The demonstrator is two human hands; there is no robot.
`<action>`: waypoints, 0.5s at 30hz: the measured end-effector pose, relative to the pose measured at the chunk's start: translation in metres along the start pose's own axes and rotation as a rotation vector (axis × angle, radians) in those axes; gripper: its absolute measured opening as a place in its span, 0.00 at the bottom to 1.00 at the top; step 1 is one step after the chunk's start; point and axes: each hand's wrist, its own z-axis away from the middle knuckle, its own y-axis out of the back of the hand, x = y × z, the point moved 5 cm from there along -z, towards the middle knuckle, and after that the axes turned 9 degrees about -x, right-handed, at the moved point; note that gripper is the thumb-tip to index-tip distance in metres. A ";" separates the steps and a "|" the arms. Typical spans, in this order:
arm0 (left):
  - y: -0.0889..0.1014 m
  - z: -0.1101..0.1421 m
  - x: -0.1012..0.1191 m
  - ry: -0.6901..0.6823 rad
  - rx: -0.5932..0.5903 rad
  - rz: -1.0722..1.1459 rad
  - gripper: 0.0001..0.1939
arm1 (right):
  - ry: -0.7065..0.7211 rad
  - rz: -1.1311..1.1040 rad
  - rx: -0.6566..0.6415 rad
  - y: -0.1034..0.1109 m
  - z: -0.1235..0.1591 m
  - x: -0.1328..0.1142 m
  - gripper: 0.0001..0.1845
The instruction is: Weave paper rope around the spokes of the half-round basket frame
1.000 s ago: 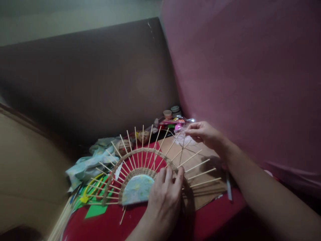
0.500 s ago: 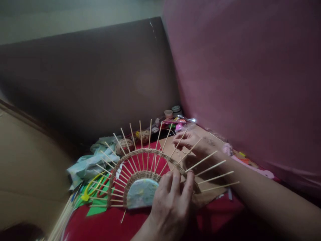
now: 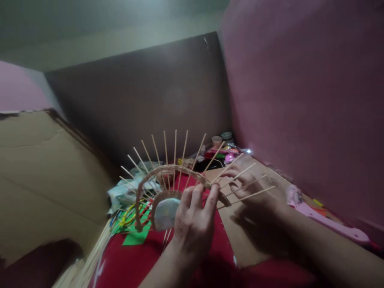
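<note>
A half-round woven fan frame (image 3: 172, 168) stands tilted in front of me, with thin wooden sticks radiating through a brown twine band. At its center is a pale blue, patterned half-disc (image 3: 165, 214) with a woven edge. My left hand (image 3: 195, 218) grips the frame's right side, its fingertips on the twine band and sticks. Behind the right-hand sticks is my right hand (image 3: 249, 186), fingers curled and slightly blurred; what they hold, if anything, I cannot make out. Several sticks cross in front of it.
Red cloth (image 3: 222, 244) and a cardboard sheet (image 3: 240, 236) lie beneath. Twine balls (image 3: 168, 176), pale blue cloth (image 3: 120, 194), green paper (image 3: 136, 236) and yellow-handled scissors (image 3: 127, 218) lie behind and left. A pink strip-shaped tool (image 3: 333, 224) lies right. Large cardboard (image 3: 45, 172) stands left.
The view has tilted up and turned left. The fan frame has turned and leans differently in my left hand. My right hand has come nearer the right-hand sticks, now behind them.
</note>
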 end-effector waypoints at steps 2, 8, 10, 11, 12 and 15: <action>0.006 -0.002 -0.007 0.037 0.028 -0.019 0.21 | -0.015 -0.140 -0.072 -0.008 0.002 -0.003 0.17; 0.002 -0.011 -0.004 0.038 0.006 -0.020 0.20 | -0.021 -0.565 -0.331 -0.043 0.005 -0.015 0.22; -0.004 -0.013 -0.001 0.029 -0.025 0.005 0.20 | -0.062 -0.653 -0.296 -0.049 0.004 -0.014 0.18; -0.006 -0.014 0.000 0.032 -0.036 0.014 0.20 | -0.073 -0.697 -0.269 -0.051 0.003 -0.014 0.16; -0.009 -0.015 0.000 0.038 -0.044 0.020 0.21 | -0.081 -0.748 -0.249 -0.053 0.002 -0.013 0.15; -0.013 -0.017 0.002 0.043 -0.046 0.035 0.22 | -0.076 -0.968 -0.225 -0.059 -0.001 -0.010 0.15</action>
